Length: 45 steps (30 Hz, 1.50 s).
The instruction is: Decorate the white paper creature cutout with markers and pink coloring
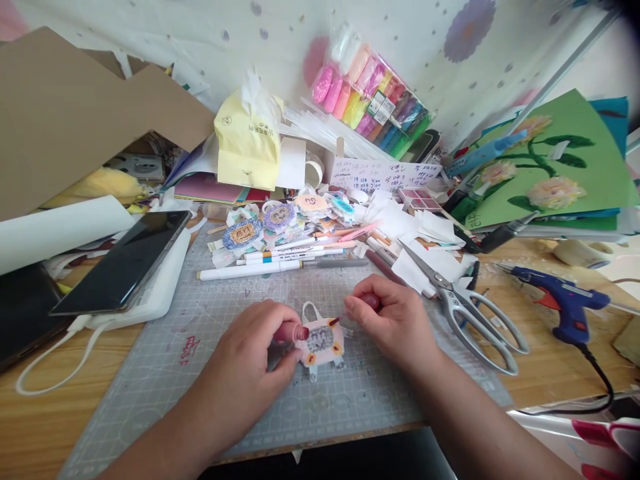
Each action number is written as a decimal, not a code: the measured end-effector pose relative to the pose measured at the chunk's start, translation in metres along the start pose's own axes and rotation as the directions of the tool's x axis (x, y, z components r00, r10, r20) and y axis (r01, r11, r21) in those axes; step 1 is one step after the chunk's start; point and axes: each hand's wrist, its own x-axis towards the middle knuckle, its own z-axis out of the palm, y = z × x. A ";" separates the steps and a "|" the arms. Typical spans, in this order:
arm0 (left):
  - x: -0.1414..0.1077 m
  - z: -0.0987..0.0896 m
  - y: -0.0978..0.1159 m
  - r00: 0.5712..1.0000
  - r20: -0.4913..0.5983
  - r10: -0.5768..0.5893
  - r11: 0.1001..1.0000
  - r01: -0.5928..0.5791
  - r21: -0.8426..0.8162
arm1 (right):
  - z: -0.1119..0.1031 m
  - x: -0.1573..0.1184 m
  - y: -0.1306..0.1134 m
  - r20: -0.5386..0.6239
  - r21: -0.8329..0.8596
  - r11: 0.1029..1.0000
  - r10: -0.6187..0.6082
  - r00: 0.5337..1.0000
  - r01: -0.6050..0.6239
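A small pale pink paper craft piece (pixel 327 359) lies on the grey cutting mat (pixel 370 407), with a grey textured oval at its middle, orange-and-dark spots at corners and a white loop on top. My left hand (pixel 245 360) is closed around a small bottle (pixel 295 333) with a dark red mouth, its fingers beside the craft's left edge. Pinched in my right hand (pixel 393 320) is a small applicator brush (pixel 334 321) with a rounded dark red cap (pixel 371 301). Its dark red tip is at the craft's upper right corner; whether it touches, I cannot tell.
Behind lie pens (pixel 250 270), similar paper pieces (pixel 243 233) and white scraps. Silver scissors (pixel 463 307) and a blue glue gun (pixel 560 293) are to the right. A phone (pixel 125 260) rests on a white device with a cable at left.
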 end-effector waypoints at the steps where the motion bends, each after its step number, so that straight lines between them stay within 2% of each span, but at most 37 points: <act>1: 0.000 0.000 0.000 1.000 0.000 0.000 1.000 0.000 -0.001 | 0.000 0.000 0.000 -0.001 -0.007 1.000 -0.001 1.000 0.001; 22: 0.001 -0.001 -0.001 1.000 0.014 -0.014 1.000 0.015 -0.025 | 0.000 -0.002 0.001 -0.057 -0.025 1.000 -0.003 0.998 0.001; 26: 0.000 0.000 -0.001 1.000 0.015 -0.014 0.999 0.015 -0.028 | 0.000 -0.002 0.002 -0.016 -0.018 1.000 -0.023 1.000 0.022; 31: -0.001 0.000 -0.001 1.000 0.015 -0.010 1.000 0.010 -0.029 | 0.002 -0.002 0.003 -0.058 -0.020 1.000 -0.020 0.998 0.019; 34: -0.001 -0.001 -0.001 1.000 0.017 -0.020 1.000 0.020 -0.020 | 0.002 -0.002 0.002 -0.018 -0.005 0.999 -0.034 0.999 0.034; 45: 0.001 0.000 -0.002 1.000 0.013 -0.011 1.000 0.011 -0.022 | -0.001 -0.004 0.004 -0.011 -0.028 0.990 -0.135 0.991 0.135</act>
